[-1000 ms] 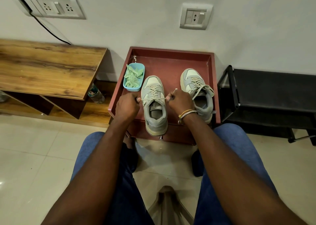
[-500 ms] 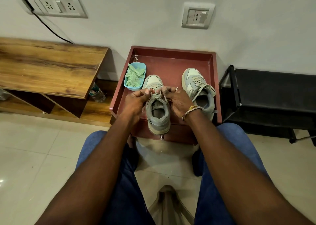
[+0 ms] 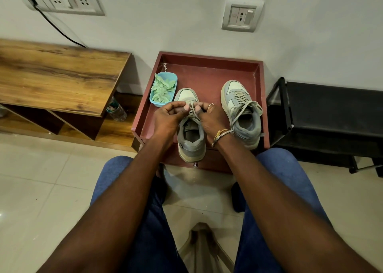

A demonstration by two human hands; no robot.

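The fingertips (image 3: 186, 107) of both hands meet over the middle of the shoe, curled tight and pinching the pale lace (image 3: 193, 112) between thumb and forefinger. The left hand (image 3: 166, 118) holds one strand and the right hand (image 3: 210, 119) the other; neither has anything else in it. The lace rises from the eyelets of the grey shoe (image 3: 191, 142), which stands on the near left part of the red tray (image 3: 207, 71), toe to the wall and heel at the tray's front edge. The knot looks half made to me. An uneven pull could let a strand slip out of the pinch and the crossing go slack. A hard tug could also drag the shoe off the front edge, since nothing pins it down. The second shoe (image 3: 241, 115) stands beside it on the right, its laces loose and spilling over the collar. By the tray's left wall, just beside the toe of the shoe in hand, sits a blue tub (image 3: 175, 80) holding a heap of pale green strips (image 3: 162, 90); I cannot tell what they are.
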